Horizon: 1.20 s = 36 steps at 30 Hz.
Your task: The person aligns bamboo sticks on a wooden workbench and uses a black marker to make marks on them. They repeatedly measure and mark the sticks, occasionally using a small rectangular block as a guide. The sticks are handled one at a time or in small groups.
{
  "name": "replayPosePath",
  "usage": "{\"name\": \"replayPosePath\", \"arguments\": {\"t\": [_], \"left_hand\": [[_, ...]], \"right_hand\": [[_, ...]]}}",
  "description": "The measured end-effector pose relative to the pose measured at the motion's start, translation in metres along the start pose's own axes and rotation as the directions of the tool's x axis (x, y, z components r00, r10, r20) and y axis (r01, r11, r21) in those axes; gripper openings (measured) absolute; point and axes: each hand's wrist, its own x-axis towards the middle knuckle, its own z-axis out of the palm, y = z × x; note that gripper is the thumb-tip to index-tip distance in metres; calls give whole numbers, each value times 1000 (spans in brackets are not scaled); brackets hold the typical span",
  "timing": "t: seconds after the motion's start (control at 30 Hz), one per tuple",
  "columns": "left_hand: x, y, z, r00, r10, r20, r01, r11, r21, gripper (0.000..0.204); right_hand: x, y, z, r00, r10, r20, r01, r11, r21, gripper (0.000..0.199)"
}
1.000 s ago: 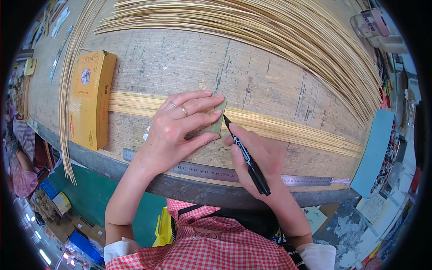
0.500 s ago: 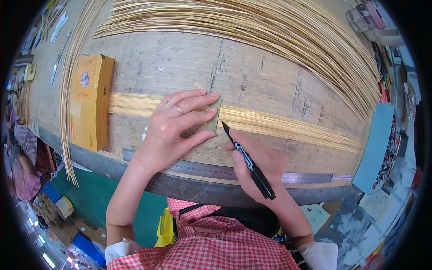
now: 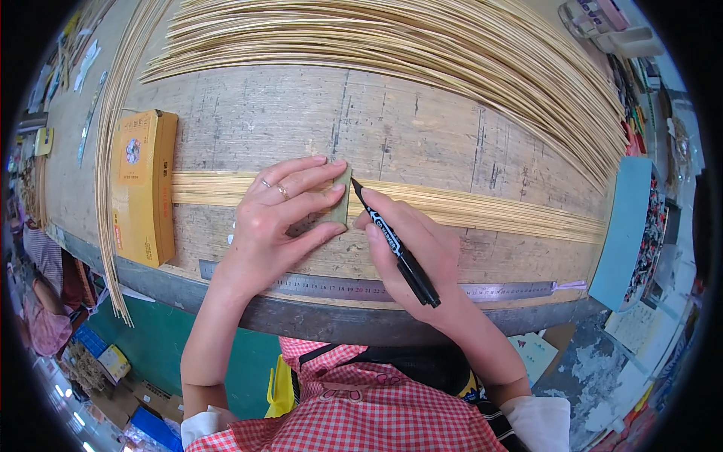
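A row of thin pale bamboo strips (image 3: 489, 209) lies side by side across the wooden table. My left hand (image 3: 282, 211) presses a small greenish flat piece (image 3: 343, 197) crosswise on the strips, its fingers spread and thumb at the near corner. My right hand (image 3: 422, 245) is closed round a black marker pen (image 3: 393, 239). The pen's tip is at the strips, close beside the right edge of the flat piece; whether it touches them I cannot tell. A steel ruler (image 3: 331, 286) lies along the near table edge, partly behind my right hand.
A yellow box (image 3: 143, 188) stands at the left end of the row, beside long strips (image 3: 113, 166). A blue box (image 3: 619, 233) stands at the right end. A large bundle of strips (image 3: 392, 45) covers the far side. At the far right is a plastic jar (image 3: 584, 19).
The marker tip has moved farther along the flat piece's edge, toward its far end. The whole view has shifted slightly; my left hand still holds the flat piece down.
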Motion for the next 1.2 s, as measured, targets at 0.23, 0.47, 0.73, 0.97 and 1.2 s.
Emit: {"name": "replayPosePath", "arguments": {"t": [0.23, 0.47, 0.73, 0.97, 1.2], "left_hand": [[-1, -1, -2, 1000, 8, 4, -8, 1000, -6, 47], [0, -2, -1, 1000, 23, 0, -23, 1000, 5, 46], [1, 2, -1, 1000, -2, 2, 2, 1000, 26, 44], [0, 2, 3, 999, -31, 8, 30, 999, 25, 45], [-1, -1, 2, 1000, -1, 25, 0, 1000, 27, 49]], "right_hand": [[1, 0, 1, 997, 63, 48, -63, 998, -9, 38], [-6, -2, -8, 990, 71, 121, -73, 997, 15, 37], [-44, 6, -75, 998, 68, -16, -70, 970, -232, 43], [-53, 40, -139, 981, 42, 188, 100, 722, -685, 36], [-53, 41, -137, 967, 16, 255, 182, 657, -731, 36]]}}
